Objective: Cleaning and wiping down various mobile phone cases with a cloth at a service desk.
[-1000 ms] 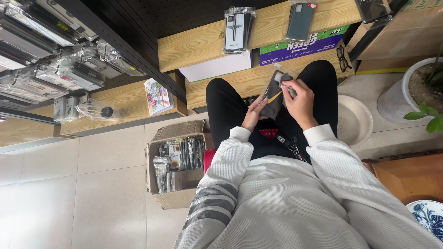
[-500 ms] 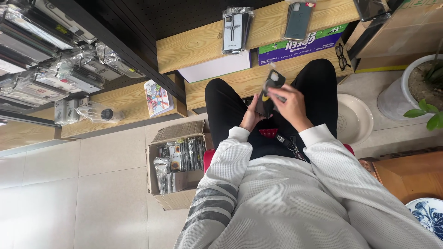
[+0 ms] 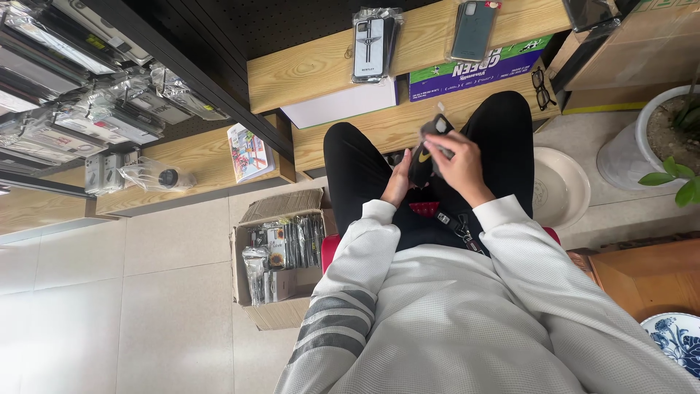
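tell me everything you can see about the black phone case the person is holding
The black phone case is a slim, dark shell with a camera cutout near its upper end and a small yellow mark on its face. It looks like matte plastic or rubber; whether a clear wrapper covers it cannot be told. It is held tilted above the lap, over the black trousers. The right hand grips its right side, partly hiding it, while the left hand supports its lower left edge.

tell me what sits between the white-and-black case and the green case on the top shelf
Nothing: in the head view, bare wood of the shelf separates the white-and-black case from the green case.
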